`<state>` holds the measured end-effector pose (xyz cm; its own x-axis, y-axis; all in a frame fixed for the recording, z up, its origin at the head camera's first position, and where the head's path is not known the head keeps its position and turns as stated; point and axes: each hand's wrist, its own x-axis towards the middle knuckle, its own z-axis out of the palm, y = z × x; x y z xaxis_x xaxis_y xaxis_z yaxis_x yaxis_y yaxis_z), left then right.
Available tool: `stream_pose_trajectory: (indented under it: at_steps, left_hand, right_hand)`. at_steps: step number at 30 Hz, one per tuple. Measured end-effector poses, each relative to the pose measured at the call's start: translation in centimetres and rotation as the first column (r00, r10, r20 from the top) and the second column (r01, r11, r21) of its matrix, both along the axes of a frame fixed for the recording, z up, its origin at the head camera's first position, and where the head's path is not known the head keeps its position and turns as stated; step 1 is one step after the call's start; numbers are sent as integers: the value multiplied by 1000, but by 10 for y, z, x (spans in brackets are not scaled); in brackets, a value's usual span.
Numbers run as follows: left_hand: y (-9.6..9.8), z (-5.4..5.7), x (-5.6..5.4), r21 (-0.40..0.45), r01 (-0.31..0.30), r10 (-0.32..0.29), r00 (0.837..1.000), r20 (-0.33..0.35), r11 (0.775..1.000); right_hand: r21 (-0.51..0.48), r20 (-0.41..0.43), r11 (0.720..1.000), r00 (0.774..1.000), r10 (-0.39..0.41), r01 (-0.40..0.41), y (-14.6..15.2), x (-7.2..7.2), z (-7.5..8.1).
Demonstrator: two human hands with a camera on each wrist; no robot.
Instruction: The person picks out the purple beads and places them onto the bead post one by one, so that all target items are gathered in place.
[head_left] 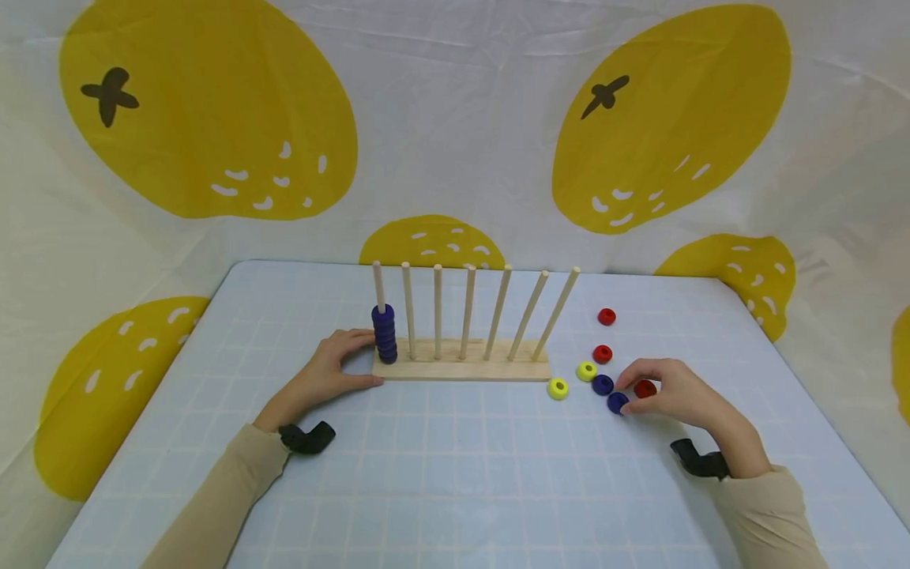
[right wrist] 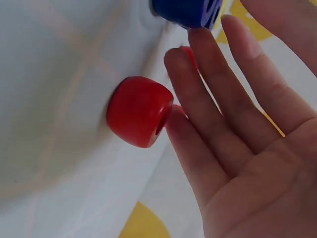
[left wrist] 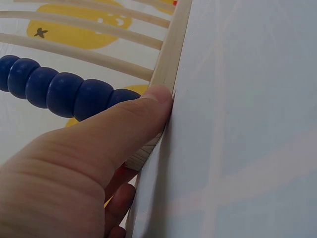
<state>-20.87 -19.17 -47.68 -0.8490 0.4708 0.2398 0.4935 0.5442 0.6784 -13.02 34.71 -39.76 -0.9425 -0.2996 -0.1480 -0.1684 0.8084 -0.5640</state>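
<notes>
My left hand (head_left: 329,367) grips the left end of a wooden peg stand (head_left: 462,370), thumb (left wrist: 143,111) on its front edge and fingers partly hidden behind. Stacked blue beads (head_left: 385,336) sit on its leftmost peg; the other pegs are bare. On the right, my right hand (head_left: 675,391) reaches over a blue bead (head_left: 617,403) on the table, thumb and forefinger apart on either side of it. In the right wrist view its fingers (right wrist: 213,84) are loosely extended, close to a blue bead (right wrist: 185,11). A red bead (right wrist: 140,111) lies by the little finger.
Another blue bead (head_left: 602,385), two yellow beads, (head_left: 586,371) among them, and red beads (head_left: 603,354) lie scattered right of the stand. A pale checked cloth (head_left: 455,474) covers the table. Behind hangs a white curtain (head_left: 455,118) with yellow fruit shapes.
</notes>
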Motion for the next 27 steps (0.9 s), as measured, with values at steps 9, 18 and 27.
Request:
stream_pose_trajectory:
  at_steps: [9, 18, 27]
  left_hand:
    - [0, 1, 0, 18, 9, -9, 1000, -1, 1000]
    - [0, 0, 0, 20, 11, -11, 1000, -7, 1000]
    - [1, 0, 0, 20, 10, -10, 1000, -4, 1000]
  right_hand:
    - [37, 26, 999, 1000, -6, 5, -2, -2, -8]
    - [42, 25, 999, 1000, 16, -17, -3, -4, -7]
    - [38, 22, 999, 999, 25, -26, 0, -3, -6]
